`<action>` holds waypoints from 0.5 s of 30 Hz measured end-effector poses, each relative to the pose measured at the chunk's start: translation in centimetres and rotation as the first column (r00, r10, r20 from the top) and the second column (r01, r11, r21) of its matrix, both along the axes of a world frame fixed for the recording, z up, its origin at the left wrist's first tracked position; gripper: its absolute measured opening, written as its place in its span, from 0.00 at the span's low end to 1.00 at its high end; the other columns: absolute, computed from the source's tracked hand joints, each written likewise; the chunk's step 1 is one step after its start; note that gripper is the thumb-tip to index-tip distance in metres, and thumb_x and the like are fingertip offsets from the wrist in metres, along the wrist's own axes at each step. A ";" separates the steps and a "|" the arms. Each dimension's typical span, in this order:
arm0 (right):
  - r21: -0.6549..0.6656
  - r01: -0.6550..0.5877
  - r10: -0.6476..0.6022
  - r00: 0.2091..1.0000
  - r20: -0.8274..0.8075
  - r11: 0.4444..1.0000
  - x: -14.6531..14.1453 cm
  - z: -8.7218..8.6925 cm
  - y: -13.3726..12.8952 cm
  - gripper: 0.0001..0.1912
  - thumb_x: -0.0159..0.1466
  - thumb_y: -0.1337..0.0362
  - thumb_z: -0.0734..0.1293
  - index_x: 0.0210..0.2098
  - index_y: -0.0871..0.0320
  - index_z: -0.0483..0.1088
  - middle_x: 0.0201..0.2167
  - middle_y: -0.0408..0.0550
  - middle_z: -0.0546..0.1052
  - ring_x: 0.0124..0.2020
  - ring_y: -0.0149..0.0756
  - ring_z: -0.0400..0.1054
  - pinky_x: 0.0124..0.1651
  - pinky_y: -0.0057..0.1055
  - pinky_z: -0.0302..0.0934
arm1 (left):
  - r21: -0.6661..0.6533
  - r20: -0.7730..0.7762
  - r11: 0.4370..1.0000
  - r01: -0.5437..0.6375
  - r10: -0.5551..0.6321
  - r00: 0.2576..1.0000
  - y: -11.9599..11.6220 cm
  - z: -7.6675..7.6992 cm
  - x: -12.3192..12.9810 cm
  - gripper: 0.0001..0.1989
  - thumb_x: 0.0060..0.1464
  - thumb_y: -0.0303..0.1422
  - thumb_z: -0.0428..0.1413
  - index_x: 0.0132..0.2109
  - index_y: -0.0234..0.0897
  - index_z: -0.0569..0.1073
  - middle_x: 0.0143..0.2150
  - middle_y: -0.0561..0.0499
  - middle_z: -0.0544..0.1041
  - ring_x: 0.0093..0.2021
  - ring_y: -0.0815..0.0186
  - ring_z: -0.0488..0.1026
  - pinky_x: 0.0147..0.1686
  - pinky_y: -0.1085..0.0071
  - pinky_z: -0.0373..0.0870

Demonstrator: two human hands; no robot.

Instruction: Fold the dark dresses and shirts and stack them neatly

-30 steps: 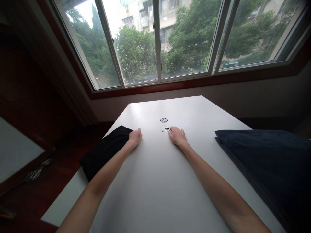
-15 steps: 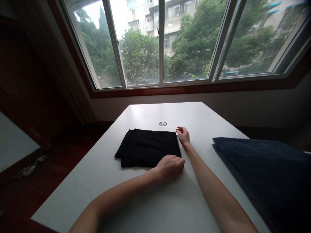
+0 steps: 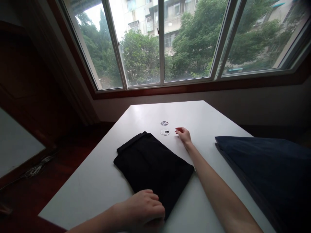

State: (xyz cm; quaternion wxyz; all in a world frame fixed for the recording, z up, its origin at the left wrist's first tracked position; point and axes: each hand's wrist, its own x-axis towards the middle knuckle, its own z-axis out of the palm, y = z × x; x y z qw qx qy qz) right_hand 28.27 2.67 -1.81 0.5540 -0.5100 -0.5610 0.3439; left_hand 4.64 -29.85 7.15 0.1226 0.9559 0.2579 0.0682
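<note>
A folded black cloth [image 3: 153, 158] lies turned at an angle on the white table. At its near corner my left hand [image 3: 145, 208] is closed on the fabric, its fingertips partly hidden beneath the hand. Beyond the cloth's right corner my right hand [image 3: 184, 134] hovers over the tabletop, holding nothing, its fingers curled with small gaps between them. The right forearm passes close to the cloth's right corner.
The white table [image 3: 80, 191] has two round inserts [image 3: 165, 132] near its middle. Dark blue fabric [image 3: 262, 165] covers the table's right side. Behind the table is a wide window [image 3: 160, 42]; a coiled cable [image 3: 36, 169] lies on the floor at left.
My left hand has moved toward me with the cloth's near corner, and the cloth has turned and spread nearer. My right hand no longer touches its edge. A second round insert has come into view.
</note>
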 end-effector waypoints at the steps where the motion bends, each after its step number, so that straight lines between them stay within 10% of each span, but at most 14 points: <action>1: -0.006 -0.002 0.002 1.000 0.005 1.000 0.0 0.0 -0.1 0.14 0.52 0.62 0.63 0.37 0.58 0.73 0.35 0.49 0.78 0.37 0.39 0.74 0.42 0.37 0.68 | -0.070 0.034 0.997 -0.027 0.029 0.999 0.0 0.7 -0.6 0.06 0.59 0.33 0.54 0.35 0.40 0.64 0.29 0.58 0.73 0.31 0.71 0.69 0.35 0.72 0.62; 6: -0.021 -0.006 0.007 1.000 0.028 1.000 -0.1 0.1 -0.4 0.14 0.53 0.63 0.62 0.37 0.57 0.73 0.36 0.49 0.78 0.38 0.39 0.74 0.40 0.35 0.68 | -0.181 0.217 0.861 -0.475 0.507 0.834 5.1 2.2 -5.2 0.10 0.65 0.40 0.48 0.46 0.42 0.69 0.44 0.51 0.76 0.44 0.66 0.72 0.46 0.70 0.67; 11: -0.026 -0.015 0.016 0.998 0.057 1.000 0.0 0.3 -0.7 0.14 0.53 0.62 0.62 0.37 0.58 0.73 0.36 0.49 0.79 0.37 0.38 0.74 0.40 0.35 0.68 | -0.024 0.265 0.462 -0.887 0.858 0.440 12.2 -2.2 -13.1 0.15 0.62 0.41 0.49 0.52 0.41 0.68 0.53 0.46 0.72 0.58 0.56 0.66 0.59 0.57 0.60; 15: -0.039 -0.013 0.016 0.998 0.068 0.999 0.0 0.3 -0.5 0.15 0.53 0.62 0.62 0.37 0.58 0.73 0.34 0.49 0.78 0.36 0.38 0.74 0.39 0.35 0.68 | -0.042 0.240 0.381 -0.924 0.901 0.361 13.4 -5.2 -16.8 0.19 0.60 0.46 0.50 0.51 0.39 0.69 0.53 0.46 0.72 0.56 0.56 0.67 0.58 0.59 0.61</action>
